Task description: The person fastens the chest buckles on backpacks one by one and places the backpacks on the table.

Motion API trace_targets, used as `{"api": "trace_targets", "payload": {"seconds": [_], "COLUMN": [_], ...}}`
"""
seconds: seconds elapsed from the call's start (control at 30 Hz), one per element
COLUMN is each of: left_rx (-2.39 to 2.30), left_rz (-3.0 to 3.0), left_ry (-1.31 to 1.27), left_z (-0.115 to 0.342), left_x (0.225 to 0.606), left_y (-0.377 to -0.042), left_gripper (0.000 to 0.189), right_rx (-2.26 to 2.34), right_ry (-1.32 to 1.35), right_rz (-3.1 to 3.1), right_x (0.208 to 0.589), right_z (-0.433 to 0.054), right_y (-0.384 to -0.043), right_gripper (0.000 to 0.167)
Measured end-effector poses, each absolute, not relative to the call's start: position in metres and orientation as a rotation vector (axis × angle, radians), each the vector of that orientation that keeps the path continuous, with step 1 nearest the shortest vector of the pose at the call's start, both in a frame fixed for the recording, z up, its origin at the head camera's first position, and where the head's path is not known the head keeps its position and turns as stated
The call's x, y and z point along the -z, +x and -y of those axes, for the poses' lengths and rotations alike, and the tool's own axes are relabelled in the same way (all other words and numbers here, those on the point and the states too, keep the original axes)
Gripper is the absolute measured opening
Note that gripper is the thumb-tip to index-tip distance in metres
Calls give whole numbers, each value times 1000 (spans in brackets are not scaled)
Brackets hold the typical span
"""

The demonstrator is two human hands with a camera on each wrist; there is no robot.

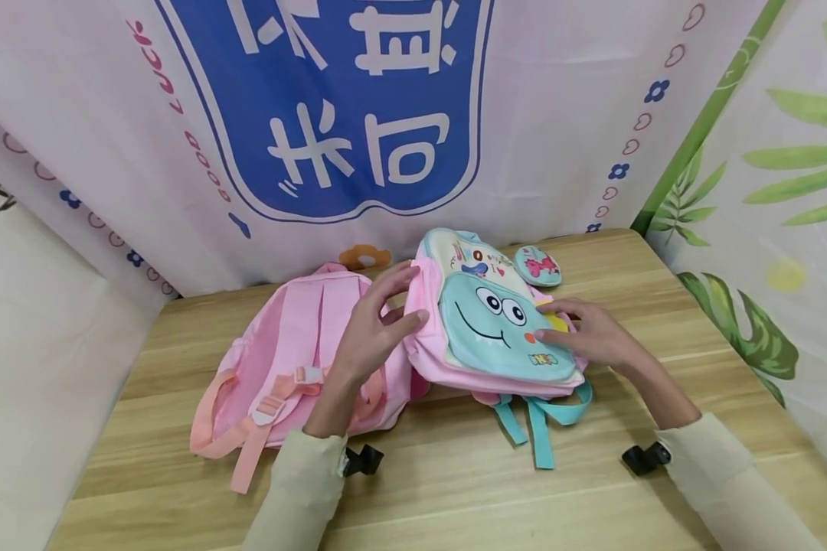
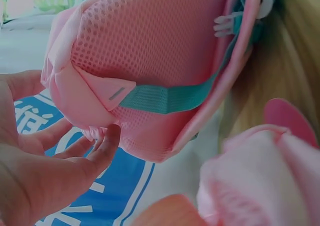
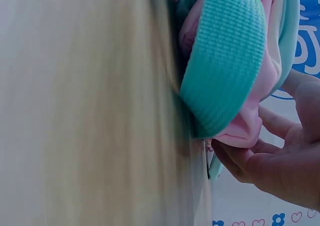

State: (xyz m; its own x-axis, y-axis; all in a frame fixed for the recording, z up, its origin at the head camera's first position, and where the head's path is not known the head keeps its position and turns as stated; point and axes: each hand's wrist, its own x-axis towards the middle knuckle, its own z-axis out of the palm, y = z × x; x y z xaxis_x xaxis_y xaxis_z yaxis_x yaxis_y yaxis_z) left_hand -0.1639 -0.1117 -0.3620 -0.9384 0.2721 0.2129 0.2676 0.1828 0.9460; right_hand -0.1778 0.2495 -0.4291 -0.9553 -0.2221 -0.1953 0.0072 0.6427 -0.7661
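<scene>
A pink and turquoise backpack (image 1: pixel 482 329) with a cartoon face leans back, its left side over the edge of a pink backpack (image 1: pixel 296 329). My left hand (image 1: pixel 375 329) grips its left side, thumb toward the front and fingers bent round the upper corner. In the left wrist view, the pink mesh back panel (image 2: pixel 150 46) and a turquoise strap (image 2: pixel 170 98) show beside the fingertips. My right hand (image 1: pixel 589 333) holds the right edge, with thumb and index finger on the front. The right wrist view has its other fingers curled at the pink side, beside a wide turquoise strap (image 3: pixel 227 61).
Left of the held bag, the pink backpack lies straps up, with salmon straps (image 1: pixel 248 436) trailing toward me. A round turquoise pouch (image 1: pixel 537 266) sits behind the held bag on the wooden table (image 1: pixel 496 505). Printed cloth (image 1: pixel 537 115) hangs along the table's back edge.
</scene>
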Motion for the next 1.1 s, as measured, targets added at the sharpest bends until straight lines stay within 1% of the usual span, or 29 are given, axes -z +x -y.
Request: {"api": "trace_targets", "payload": {"seconds": [0.27,0.47,0.73,0.9,1.1], "left_rx": [-1792,-1677,-1641,-1603,-1577], "left_rz": [-2524,-2609,-2637,-2664,-2721], "left_ry": [606,679,738,742,738], "left_z": [118,122,125,126,123], "left_x": [346,330,312,306,300], "left_y": [-173,-179,-186,-187,-188], "left_gripper": [70,69,68,68,67], "right_rx": [1223,1281,1290,1298,1309], "right_ry": [-212,-289,-360,-381,-424], "right_rz": [-2578,-2526,-2521,-2512,-2515], "right_x": [429,430,433,434,433], "right_z": [-238,-228,-219,-212,-205], "right_y": [-180,-183,-187,-189,-188], "right_gripper": [67,69,68,66,69]}}
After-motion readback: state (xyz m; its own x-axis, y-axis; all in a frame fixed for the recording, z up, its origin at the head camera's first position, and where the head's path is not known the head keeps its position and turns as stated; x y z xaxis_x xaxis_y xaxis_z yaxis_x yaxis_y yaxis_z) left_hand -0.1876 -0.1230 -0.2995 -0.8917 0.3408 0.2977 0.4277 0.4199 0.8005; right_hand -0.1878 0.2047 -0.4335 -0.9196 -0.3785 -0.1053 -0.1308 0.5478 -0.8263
